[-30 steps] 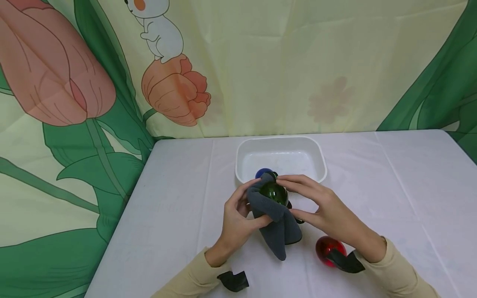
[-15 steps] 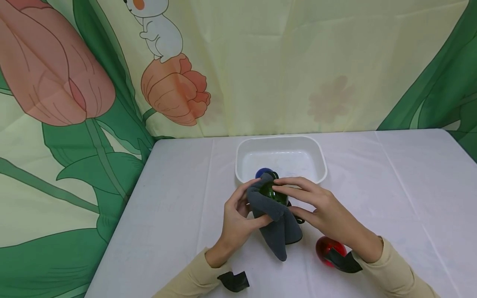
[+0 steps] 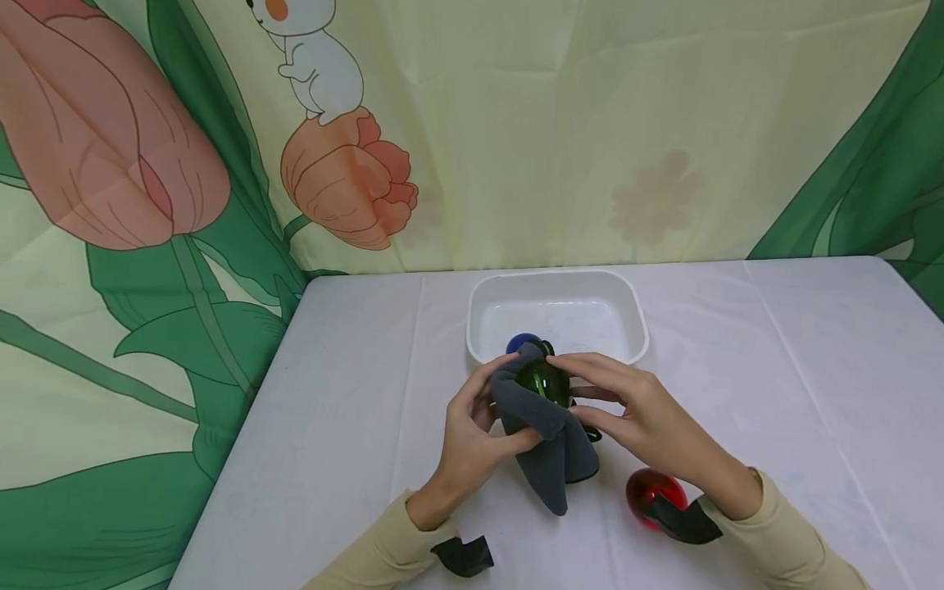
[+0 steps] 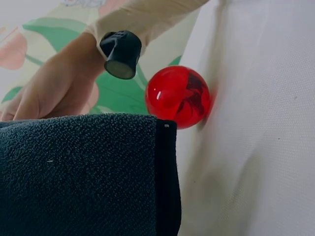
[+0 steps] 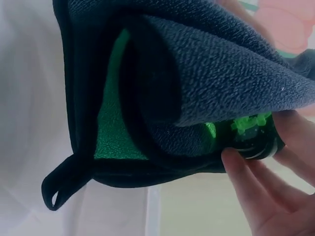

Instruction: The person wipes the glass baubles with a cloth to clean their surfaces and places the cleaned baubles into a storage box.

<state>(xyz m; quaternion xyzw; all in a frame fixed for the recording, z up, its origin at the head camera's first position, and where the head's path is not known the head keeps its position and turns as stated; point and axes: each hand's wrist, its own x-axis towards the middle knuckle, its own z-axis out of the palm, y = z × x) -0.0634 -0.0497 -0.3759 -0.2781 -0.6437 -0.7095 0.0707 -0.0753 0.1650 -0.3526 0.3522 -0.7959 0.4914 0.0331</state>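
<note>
My left hand [image 3: 472, 447] grips a grey-blue towel [image 3: 546, 455] with dark edging, folded around the left side of a see-through green ball [image 3: 542, 381]. On the ball's other side, my right hand [image 3: 652, 418] holds it between thumb and fingers. Seen from the right wrist, those fingertips [image 5: 236, 160] lie at the ball's edge and the dark trim; a hanging loop [image 5: 64, 182] sticks out from one towel corner. Terry cloth [image 4: 83, 172] fills much of the left wrist view. The towel and fingers cover part of the ball.
Behind the hands stands a white tray [image 3: 556, 275], with a blue ball [image 3: 520, 339] at its near side, partly hidden. A red ball [image 3: 640, 492] sits on the white-covered table [image 3: 354, 393], beside my right wrist. A printed curtain [image 3: 516, 147] hangs behind.
The right fingers have shifted on the green ball: they reached over its front half a second ago and now lie along its right side. My left hand and the towel have barely moved.
</note>
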